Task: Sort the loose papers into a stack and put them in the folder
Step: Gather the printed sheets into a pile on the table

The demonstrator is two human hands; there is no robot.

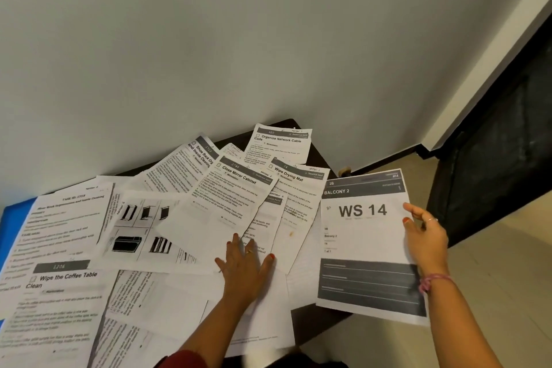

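In R hand (424, 236): WS 14 sheet (366, 245), table-edge.

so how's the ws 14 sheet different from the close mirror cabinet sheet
The WS 14 sheet is gripped at its right edge by the right hand and sticks out past the table edge; the Close Mirror Cabinet sheet lies in the spread pile under the flat left hand. WS 14 bears huge lettering and a dark bottom block; Close Mirror Cabinet has small dense text. Both are white printed pages with dark header bars.
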